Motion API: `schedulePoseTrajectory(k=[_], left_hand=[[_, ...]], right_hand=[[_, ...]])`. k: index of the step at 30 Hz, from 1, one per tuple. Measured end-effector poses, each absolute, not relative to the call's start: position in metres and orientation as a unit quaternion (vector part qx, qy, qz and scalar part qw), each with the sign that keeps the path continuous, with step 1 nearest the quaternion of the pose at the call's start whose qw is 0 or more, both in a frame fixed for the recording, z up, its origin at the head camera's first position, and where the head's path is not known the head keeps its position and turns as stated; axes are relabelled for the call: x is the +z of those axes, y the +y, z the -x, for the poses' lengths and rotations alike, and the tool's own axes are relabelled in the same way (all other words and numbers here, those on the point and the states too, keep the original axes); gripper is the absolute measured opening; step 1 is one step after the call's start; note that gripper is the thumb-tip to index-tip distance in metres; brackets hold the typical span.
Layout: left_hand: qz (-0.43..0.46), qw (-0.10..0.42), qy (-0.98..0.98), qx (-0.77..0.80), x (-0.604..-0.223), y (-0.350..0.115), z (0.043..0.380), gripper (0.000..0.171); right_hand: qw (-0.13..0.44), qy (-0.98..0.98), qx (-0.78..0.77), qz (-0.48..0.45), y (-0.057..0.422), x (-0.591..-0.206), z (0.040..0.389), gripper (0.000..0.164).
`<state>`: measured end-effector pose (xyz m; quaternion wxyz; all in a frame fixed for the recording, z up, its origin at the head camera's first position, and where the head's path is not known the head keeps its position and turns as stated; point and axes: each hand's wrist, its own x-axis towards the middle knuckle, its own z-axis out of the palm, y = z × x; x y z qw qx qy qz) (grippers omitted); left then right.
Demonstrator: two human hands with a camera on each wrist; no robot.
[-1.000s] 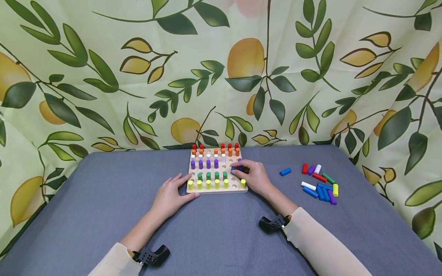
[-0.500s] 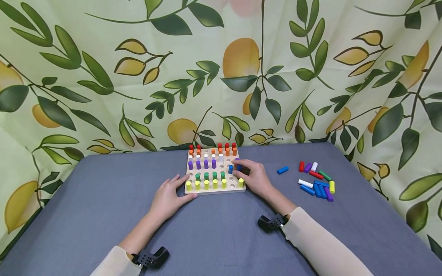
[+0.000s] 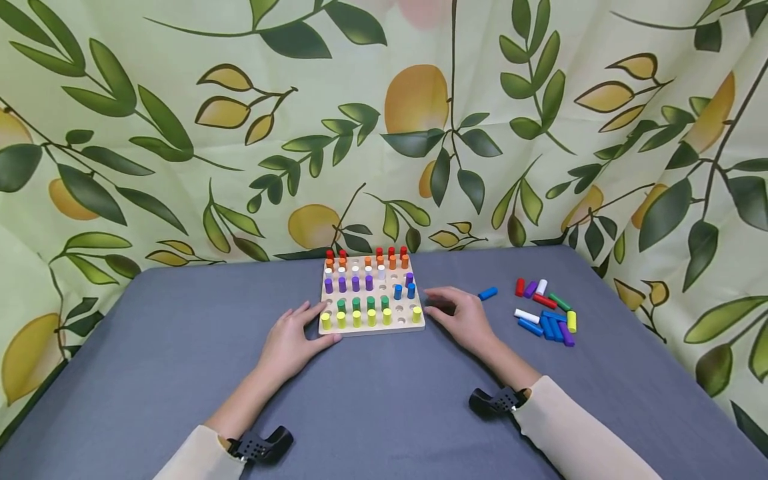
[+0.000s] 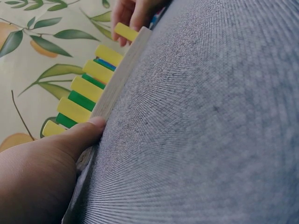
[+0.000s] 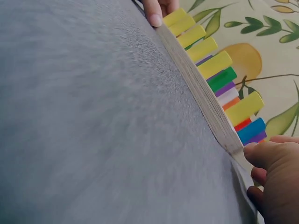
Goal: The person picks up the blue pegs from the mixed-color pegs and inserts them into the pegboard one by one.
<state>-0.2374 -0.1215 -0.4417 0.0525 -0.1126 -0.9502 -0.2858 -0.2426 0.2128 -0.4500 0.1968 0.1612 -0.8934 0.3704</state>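
A pale wooden pegboard (image 3: 390,329) bears rows of red, orange, white, purple, green and yellow pegs. Two blue pegs stand upright side by side near its right edge, the outer blue peg (image 3: 411,291) just in front of a purple one. My left hand (image 3: 291,343) touches the board's front left corner, its thumb (image 4: 84,134) along the front edge and fingertips at the left side. Just off the right edge, my right hand (image 3: 461,317) has loosely bent fingers and holds nothing. In the right wrist view its thumb (image 5: 264,154) overlaps the board's corner.
A lone blue peg (image 3: 488,293) lies beyond the right hand. Farther right is a loose pile of pegs, among them a yellow peg (image 3: 572,322) and a green peg (image 3: 560,302). Grey cloth (image 3: 372,407) covers the table; a leaf-patterned curtain (image 3: 270,133) hangs behind.
My right hand has let go of a blue peg, which now stands in the board beside the other blue one, and has drawn back to the right. My left hand stays at the corner.
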Motion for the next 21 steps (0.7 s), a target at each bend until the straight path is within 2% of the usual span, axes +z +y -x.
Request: schedulePoseTrajectory(k=[10, 16, 21], left_hand=[[0.114, 0.050, -0.951, -0.284, -0.441, -0.122, 0.237, 0.073], [0.115, 0.055, -0.950, -0.285, -0.442, -0.122, 0.237, 0.073], [0.116, 0.056, -0.950, -0.285, -0.442, -0.123, 0.238, 0.073]], right_hand=[[0.244, -0.904, 0.314, -0.155, 0.247, -0.452, 0.210, 0.026], [0.301, -0.910, 0.254, -0.129, 0.276, -0.453, 0.190, 0.036], [0.342, -0.904, 0.232, -0.107, 0.299, -0.453, 0.177, 0.037]])
